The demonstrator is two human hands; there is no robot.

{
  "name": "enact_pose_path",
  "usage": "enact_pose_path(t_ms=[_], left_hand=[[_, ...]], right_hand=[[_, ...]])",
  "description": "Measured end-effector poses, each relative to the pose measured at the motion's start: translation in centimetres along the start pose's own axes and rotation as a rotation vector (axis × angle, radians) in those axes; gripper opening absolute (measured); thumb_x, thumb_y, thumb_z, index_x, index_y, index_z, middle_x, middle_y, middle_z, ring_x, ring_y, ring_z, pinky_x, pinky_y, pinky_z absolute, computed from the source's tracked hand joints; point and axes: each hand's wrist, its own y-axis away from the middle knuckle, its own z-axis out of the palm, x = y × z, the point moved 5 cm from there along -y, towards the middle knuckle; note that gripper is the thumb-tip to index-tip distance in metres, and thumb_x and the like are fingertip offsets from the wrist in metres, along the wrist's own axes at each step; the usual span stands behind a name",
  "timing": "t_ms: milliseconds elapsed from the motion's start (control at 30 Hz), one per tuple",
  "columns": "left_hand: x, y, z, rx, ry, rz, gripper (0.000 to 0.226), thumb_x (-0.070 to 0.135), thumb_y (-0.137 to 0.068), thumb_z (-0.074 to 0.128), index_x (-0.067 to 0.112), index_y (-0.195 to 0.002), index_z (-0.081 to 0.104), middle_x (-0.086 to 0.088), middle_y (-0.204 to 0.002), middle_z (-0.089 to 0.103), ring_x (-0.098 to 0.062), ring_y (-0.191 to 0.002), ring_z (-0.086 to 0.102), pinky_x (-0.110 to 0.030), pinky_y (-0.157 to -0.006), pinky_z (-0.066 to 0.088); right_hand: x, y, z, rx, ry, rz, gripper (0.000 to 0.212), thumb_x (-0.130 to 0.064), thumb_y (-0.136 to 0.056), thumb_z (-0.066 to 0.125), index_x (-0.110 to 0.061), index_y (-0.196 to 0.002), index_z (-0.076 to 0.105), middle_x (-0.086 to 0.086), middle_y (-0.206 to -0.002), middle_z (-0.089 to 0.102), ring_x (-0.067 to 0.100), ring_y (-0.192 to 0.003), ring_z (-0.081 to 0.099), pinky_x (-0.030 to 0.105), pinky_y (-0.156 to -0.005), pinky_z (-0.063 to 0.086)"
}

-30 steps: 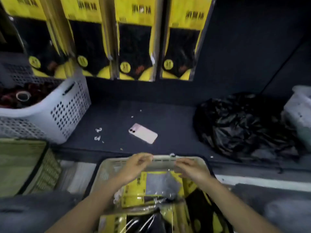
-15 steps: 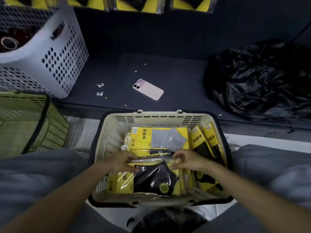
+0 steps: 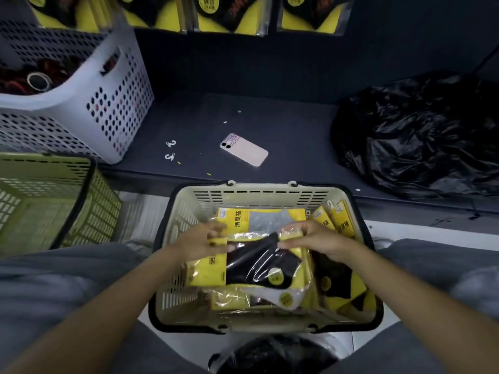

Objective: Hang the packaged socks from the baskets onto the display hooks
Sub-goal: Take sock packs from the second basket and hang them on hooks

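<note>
Picking one sock pack (image 3: 259, 263) out of the basket.
It lies at 6 o'clock atop the beige basket (image 3: 259, 188). My left hand (image 3: 201, 242) and right hand (image 3: 316, 238) pinch its top corners. Next, I judge, comes a lift toward the hung packs (image 3: 229, 12) at 12 o'clock.

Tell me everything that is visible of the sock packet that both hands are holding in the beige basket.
The sock packet is a clear, glossy plastic sleeve with a yellow card backing, and black socks show through the front. A round yellow sticker sits near its lower right, and a yellow strip with print runs down its left side. The plastic looks creased at the top. It lies slightly tilted inside the beige basket, above other packets. The left hand grips its upper left corner and the right hand pinches its upper right edge.
</note>
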Motion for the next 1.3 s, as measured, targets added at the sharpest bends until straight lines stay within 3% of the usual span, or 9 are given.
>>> enact_pose_path(t_ms=[133, 200, 300, 433, 633, 733, 867, 1100, 1300], left_hand=[[5.5, 0.8, -8.4, 0.706, -0.067, 0.178, 0.092, 0.047, -0.069, 0.08, 0.01, -0.143, 0.038, -0.01, -0.147, 0.041, -0.025, -0.137, 0.034, -0.039, -0.114, 0.025], [6.8, 1.5, -11.4, 0.845, 0.193, 0.142, 0.115, 0.051, -0.063, 0.08, 0.011, -0.15, 0.016, -0.008, -0.156, 0.021, -0.021, -0.143, 0.019, -0.035, -0.117, 0.016], [8.5, 1.2, -11.9, 0.604, 0.787, 0.007, 0.144, 0.072, -0.042, 0.074, 0.025, -0.151, -0.007, 0.0, -0.157, 0.018, -0.02, -0.141, 0.029, -0.036, -0.114, 0.026], [13.5, 0.4, -10.3, 0.164, 1.121, 0.221, 0.094, 0.058, -0.055, 0.081, 0.017, -0.132, 0.045, -0.004, -0.122, 0.061, -0.018, -0.106, 0.065, -0.035, -0.088, 0.055], [17.6, 1.0, -14.9, 0.454, 1.008, 0.407, 0.038, 0.036, -0.073, 0.07, 0.022, -0.107, 0.062, 0.002, -0.099, 0.073, -0.013, -0.087, 0.07, -0.031, -0.07, 0.056], [20.0, 2.2, -18.7, 0.56, 0.888, 0.525, 0.037, 0.035, -0.069, 0.073, 0.026, -0.103, 0.06, 0.012, -0.086, 0.074, -0.004, -0.079, 0.071, -0.018, -0.06, 0.054], [24.3, 3.1, -22.7, 0.661, 0.733, 0.64, 0.043, 0.04, -0.06, 0.079, 0.027, -0.097, 0.062, 0.018, -0.088, 0.074, 0.004, -0.084, 0.068, -0.004, -0.064, 0.048], [28.5, 2.3, -26.0, 0.715, 0.601, 0.735, 0.043, 0.048, -0.053, 0.08, 0.025, -0.086, 0.067, 0.017, -0.08, 0.074, 0.004, -0.075, 0.068, -0.004, -0.058, 0.047], [28.2, 0.9, -26.5, 0.68, 0.625, 0.76, 0.042, 0.054, -0.07, 0.058, 0.014, -0.078, 0.068, 0.01, -0.068, 0.071, 0.002, -0.065, 0.066, -0.006, -0.057, 0.045]], right_hand=[[-4.4, 2.1, -5.6, 0.161, -0.289, -0.175, 0.035, -0.021, -0.063, 0.078, -0.02, -0.099, 0.075, -0.003, -0.108, 0.073, 0.006, -0.1, 0.067, 0.01, -0.08, 0.05], [-6.4, 3.4, -7.6, 0.235, -0.472, -0.252, 0.045, -0.018, -0.063, 0.074, -0.015, -0.107, 0.07, -0.002, -0.097, 0.075, 0.007, -0.088, 0.071, 0.013, -0.069, 0.053], [-9.1, 4.7, -8.7, 0.283, -0.686, -0.346, 0.046, -0.02, -0.067, 0.072, -0.015, -0.112, 0.066, 0.003, -0.095, 0.075, 0.012, -0.081, 0.071, 0.021, -0.066, 0.057], [-12.1, 5.5, -7.2, 0.266, -0.788, -0.425, 0.059, -0.023, -0.072, 0.069, -0.009, -0.129, 0.057, 0.014, -0.12, 0.066, 0.027, -0.109, 0.062, 0.035, -0.093, 0.049], [-17.0, 6.7, -7.1, 0.284, -0.527, -0.552, 0.047, -0.03, -0.062, 0.077, -0.018, -0.107, 0.067, 0.002, -0.1, 0.073, 0.011, -0.086, 0.069, 0.022, -0.077, 0.054], [-21.6, 8.1, -9.2, 0.344, -0.306, -0.645, 0.055, -0.033, -0.061, 0.077, -0.022, -0.113, 0.064, -0.002, -0.117, 0.069, 0.009, -0.111, 0.062, 0.022, -0.096, 0.046], [-28.2, 10.9, -11.9, 0.483, -0.284, -0.866, 0.045, -0.046, -0.061, 0.075, -0.033, -0.104, 0.066, -0.017, -0.104, 0.07, -0.004, -0.1, 0.064, 0.007, -0.079, 0.048], [-33.0, 12.2, -14.5, 0.58, -0.372, -1.025, 0.03, -0.043, -0.075, 0.068, -0.028, -0.102, 0.069, -0.01, -0.103, 0.073, 0.003, -0.097, 0.068, 0.011, -0.075, 0.051], [-32.5, 10.4, -15.0, 0.528, -0.473, -0.938, 0.033, -0.033, -0.08, 0.065, -0.017, -0.108, 0.069, 0.004, -0.103, 0.074, 0.021, -0.098, 0.07, 0.035, -0.087, 0.052]])
